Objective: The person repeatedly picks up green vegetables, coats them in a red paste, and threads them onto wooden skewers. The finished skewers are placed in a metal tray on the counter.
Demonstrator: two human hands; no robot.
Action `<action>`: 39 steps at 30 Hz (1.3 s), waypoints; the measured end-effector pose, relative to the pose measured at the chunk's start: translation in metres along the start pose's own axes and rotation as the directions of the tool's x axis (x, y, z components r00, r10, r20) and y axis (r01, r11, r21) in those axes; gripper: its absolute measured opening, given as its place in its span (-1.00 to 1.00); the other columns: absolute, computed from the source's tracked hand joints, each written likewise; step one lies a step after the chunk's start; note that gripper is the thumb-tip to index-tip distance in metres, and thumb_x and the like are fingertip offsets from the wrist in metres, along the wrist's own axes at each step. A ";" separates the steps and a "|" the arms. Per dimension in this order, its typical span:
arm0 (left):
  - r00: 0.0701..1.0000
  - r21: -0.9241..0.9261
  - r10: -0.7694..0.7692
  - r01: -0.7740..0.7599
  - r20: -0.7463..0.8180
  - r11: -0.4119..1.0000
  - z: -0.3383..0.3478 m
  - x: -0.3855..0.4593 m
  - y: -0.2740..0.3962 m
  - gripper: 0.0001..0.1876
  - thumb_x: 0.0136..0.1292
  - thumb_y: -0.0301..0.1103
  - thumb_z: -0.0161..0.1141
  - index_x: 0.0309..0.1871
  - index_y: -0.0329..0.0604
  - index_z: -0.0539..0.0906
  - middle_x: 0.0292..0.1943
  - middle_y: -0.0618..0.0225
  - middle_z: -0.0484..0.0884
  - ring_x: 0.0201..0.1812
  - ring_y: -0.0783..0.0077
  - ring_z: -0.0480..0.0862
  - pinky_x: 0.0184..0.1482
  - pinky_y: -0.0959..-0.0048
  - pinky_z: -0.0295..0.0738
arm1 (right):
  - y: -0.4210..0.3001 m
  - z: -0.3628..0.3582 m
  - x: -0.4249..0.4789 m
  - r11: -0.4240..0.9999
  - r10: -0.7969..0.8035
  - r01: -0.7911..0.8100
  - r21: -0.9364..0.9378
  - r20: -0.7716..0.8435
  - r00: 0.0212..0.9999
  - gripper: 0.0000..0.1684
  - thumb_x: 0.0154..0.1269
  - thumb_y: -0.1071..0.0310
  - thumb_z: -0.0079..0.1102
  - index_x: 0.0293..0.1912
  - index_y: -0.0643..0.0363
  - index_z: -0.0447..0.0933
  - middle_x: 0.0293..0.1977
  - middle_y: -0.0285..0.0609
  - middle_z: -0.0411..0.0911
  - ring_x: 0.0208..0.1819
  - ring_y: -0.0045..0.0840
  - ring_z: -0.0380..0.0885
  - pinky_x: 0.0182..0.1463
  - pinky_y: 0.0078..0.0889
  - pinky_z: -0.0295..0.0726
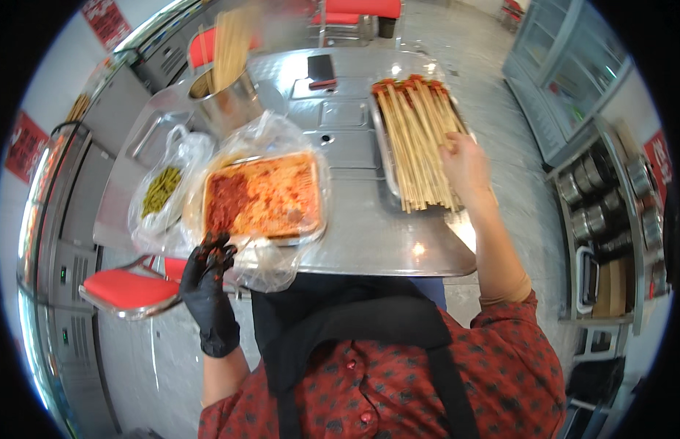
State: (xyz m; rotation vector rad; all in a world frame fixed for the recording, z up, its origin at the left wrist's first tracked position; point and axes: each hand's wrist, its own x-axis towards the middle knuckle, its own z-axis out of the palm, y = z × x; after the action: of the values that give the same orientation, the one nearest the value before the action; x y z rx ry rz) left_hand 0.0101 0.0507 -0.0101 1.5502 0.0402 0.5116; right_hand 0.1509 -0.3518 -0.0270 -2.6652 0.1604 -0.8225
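My left hand (211,291) wears a black glove with red smears on its bent fingers. It hovers at the near left corner of a tray (323,211) of red paste and orange-red shredded food (279,192), lined with clear plastic; whether anything is between the fingers I cannot tell. My bare right hand (467,167) is at the right side of a metal tray (392,178) piled with wooden skewers (414,148). Its fingers are closed around a skewer at the pile's edge. Red food tips (414,82) cover the skewers' far ends.
A steel pot (230,112) of upright sticks (230,52) stands at the far left of the metal table (362,252). Green pieces (162,192) lie in a plastic bag beside the food tray. A dark flat object (321,68) rests at the back. A red chair (131,288) stands left.
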 end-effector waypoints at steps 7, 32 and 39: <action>0.995 -0.022 -0.066 0.065 -0.068 0.998 0.006 0.005 0.007 -0.63 0.20 -0.59 0.08 0.11 -0.41 0.49 -0.07 0.11 0.63 -0.11 0.33 0.64 -0.02 0.46 0.50 | -0.053 -0.025 -0.042 0.899 -0.177 0.193 0.394 -0.076 0.981 -0.82 0.09 0.47 0.22 -0.24 0.22 0.57 -0.44 -0.10 0.51 -0.50 -0.38 0.54 -0.46 -0.41 0.50; 0.790 0.815 -0.207 -0.575 0.577 0.079 0.031 0.135 -0.062 -0.88 0.02 -0.37 0.19 -0.34 -0.13 0.60 -0.36 0.10 0.57 -0.24 -0.03 0.57 -0.24 0.15 0.47 | -0.073 0.024 -0.110 0.446 -0.715 0.424 0.788 0.029 0.698 -0.94 0.09 0.47 0.15 -0.36 0.19 0.50 -0.52 -0.16 0.47 -0.49 -0.29 0.54 -0.44 -0.30 0.52; 0.941 0.902 -0.280 -0.056 0.191 0.428 0.019 0.149 -0.054 -0.80 0.02 -0.38 0.28 -0.28 -0.28 0.64 -0.43 0.11 0.65 -0.39 0.24 0.63 -0.28 0.38 0.49 | -0.070 0.028 -0.115 0.440 -0.743 0.427 0.790 0.054 0.667 -0.93 0.09 0.44 0.14 -0.37 0.19 0.48 -0.53 -0.16 0.46 -0.51 -0.27 0.53 -0.45 -0.27 0.53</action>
State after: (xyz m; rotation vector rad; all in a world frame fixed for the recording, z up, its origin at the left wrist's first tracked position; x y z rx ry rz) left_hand 0.1659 0.0868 -0.0177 2.6904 0.2064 0.0672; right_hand 0.0718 -0.2546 -0.0837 -1.9683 -1.0917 -0.3339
